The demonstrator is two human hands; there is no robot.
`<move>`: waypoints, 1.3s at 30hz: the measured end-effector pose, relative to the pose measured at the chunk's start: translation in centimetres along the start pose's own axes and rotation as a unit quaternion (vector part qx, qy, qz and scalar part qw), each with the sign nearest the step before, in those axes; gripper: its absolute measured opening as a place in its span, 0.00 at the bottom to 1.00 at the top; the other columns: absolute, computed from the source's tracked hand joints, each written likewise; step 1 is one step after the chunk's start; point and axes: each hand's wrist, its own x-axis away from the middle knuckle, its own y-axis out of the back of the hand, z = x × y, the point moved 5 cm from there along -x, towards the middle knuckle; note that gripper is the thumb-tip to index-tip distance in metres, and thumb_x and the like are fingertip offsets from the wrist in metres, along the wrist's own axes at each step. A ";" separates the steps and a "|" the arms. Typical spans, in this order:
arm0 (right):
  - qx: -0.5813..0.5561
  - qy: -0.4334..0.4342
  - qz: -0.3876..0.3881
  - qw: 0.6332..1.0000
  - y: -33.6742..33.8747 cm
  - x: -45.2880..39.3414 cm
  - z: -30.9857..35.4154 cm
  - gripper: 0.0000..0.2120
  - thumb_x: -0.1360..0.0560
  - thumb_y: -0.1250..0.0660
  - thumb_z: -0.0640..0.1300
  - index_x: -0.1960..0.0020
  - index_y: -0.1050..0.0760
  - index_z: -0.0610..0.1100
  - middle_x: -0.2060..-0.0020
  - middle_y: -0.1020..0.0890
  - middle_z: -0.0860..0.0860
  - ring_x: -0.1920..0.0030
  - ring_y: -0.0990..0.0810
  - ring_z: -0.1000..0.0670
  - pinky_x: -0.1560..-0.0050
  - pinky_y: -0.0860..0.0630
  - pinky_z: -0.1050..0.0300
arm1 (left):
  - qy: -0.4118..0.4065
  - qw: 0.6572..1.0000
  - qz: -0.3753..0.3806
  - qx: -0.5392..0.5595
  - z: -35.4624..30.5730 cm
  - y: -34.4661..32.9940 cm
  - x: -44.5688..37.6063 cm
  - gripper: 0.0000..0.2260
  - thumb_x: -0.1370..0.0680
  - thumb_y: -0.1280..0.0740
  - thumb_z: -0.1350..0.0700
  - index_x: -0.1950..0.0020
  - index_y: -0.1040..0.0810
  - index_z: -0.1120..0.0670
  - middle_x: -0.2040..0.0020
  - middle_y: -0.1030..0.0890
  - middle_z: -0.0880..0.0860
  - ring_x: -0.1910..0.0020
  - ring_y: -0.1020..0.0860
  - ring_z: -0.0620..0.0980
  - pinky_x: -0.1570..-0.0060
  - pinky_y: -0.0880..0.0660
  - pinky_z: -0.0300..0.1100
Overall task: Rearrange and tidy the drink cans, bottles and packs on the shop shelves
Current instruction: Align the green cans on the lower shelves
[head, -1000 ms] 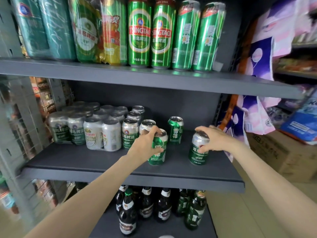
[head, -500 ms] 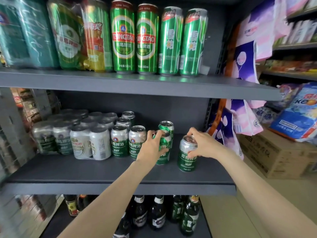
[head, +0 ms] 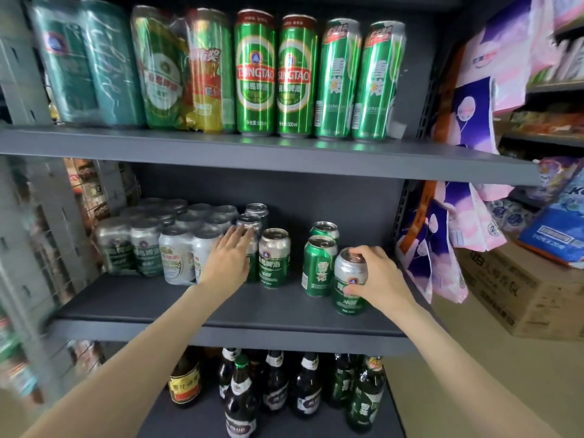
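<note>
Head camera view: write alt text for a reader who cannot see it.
On the middle shelf, the right hand grips a silver-and-green can by its top, while the left hand reaches open toward a row of cans. Tall green cans stand above, dark bottles below.

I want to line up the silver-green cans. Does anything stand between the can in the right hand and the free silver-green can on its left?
Yes. The right hand grips the silver-green can at the shelf front, and the all-green can stands directly to its left. Beyond that, bare shelf leads to the free silver-green can.
</note>
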 end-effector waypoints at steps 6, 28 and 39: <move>-0.087 0.098 0.107 0.986 -3.2 0.8 6.4 0.31 0.36 0.23 0.42 0.37 0.31 0.53 0.42 0.29 0.56 0.43 0.29 0.54 0.42 0.30 0.58 | 0.004 0.996 0.045 -0.072 1.7 0.1 0.1 0.31 0.24 0.42 0.66 0.24 0.50 0.59 0.24 0.45 0.56 0.26 0.45 0.52 0.27 0.53 0.40; 0.088 0.112 0.068 0.988 -8.7 -6.6 11.6 0.28 0.30 0.28 0.38 0.33 0.34 0.41 0.32 0.32 0.44 0.36 0.29 0.42 0.39 0.30 0.49 | -0.014 1.000 -0.003 -0.028 2.7 -0.1 -0.1 0.29 0.23 0.37 0.60 0.25 0.45 0.55 0.27 0.39 0.53 0.28 0.41 0.53 0.28 0.53 0.39; 0.101 0.092 0.049 0.989 -9.7 -7.3 11.5 0.34 0.26 0.32 0.39 0.25 0.46 0.42 0.24 0.49 0.43 0.25 0.46 0.42 0.32 0.36 0.50 | -0.029 0.995 0.040 -0.088 2.1 0.2 -0.3 0.30 0.23 0.36 0.59 0.24 0.47 0.57 0.26 0.41 0.54 0.27 0.42 0.51 0.28 0.54 0.40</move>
